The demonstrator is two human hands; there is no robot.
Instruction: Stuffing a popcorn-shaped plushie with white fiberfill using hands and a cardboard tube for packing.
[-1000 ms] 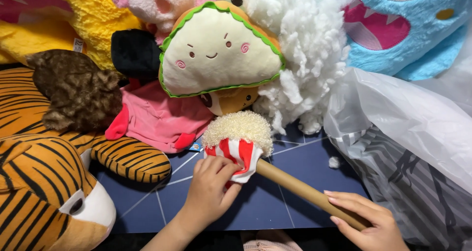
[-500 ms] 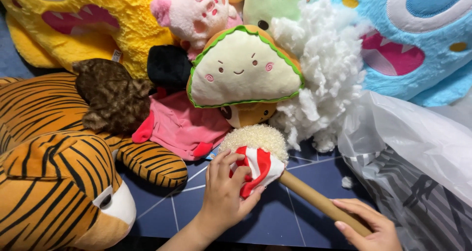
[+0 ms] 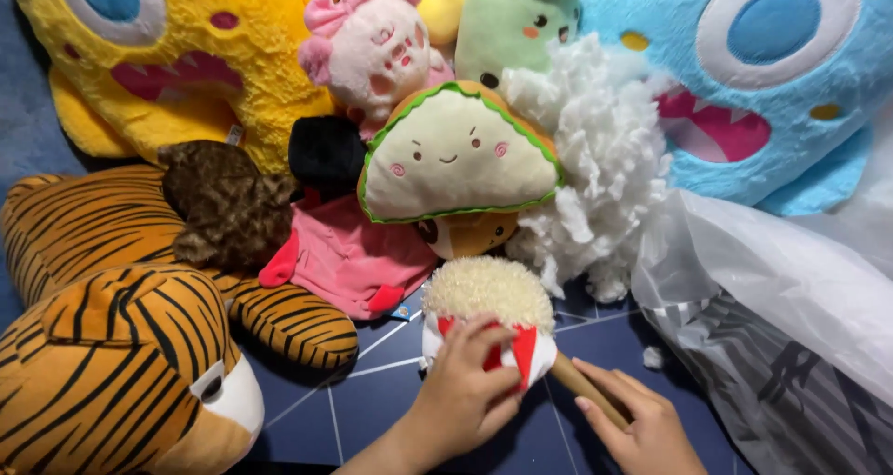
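left hand (image 3: pixel 470 391) stays clamped on the popcorn plush (image 3: pixel 488 321), fingers curled over its red and white striped tub; since half a second ago the hand has slid further across the front, covering more stripes. right hand (image 3: pixel 642 424) now lies along the cardboard tube (image 3: pixel 581 389), fingers loosely bent over it; earlier only its fingertips showed at the frame corner. whether the tube goes inside the plush cannot be told: the joint is hidden behind the hand. view has shifted down and nearer, otherwise the pile is unchanged.

plush sits on the blue mat (image 3: pixel 372 405), near its front middle. open mat lies to the left of the plush, up to the tiger (image 3: pixel 121 345); to the right the clear bag (image 3: pixel 772 289) crowds close, just beside the right hand. both forearms are cut by the bottom edge.

just behind the plush: taco plush (image 3: pixel 456 154), touching stuffing (image 3: pixel 605 177) on its right. pink cloth (image 3: pixel 349 256) lies left of it, partly under the taco. further back, yellow monster (image 3: pixel 158 56) and blue monster (image 3: pixel 772 75), both cut by the frame top.
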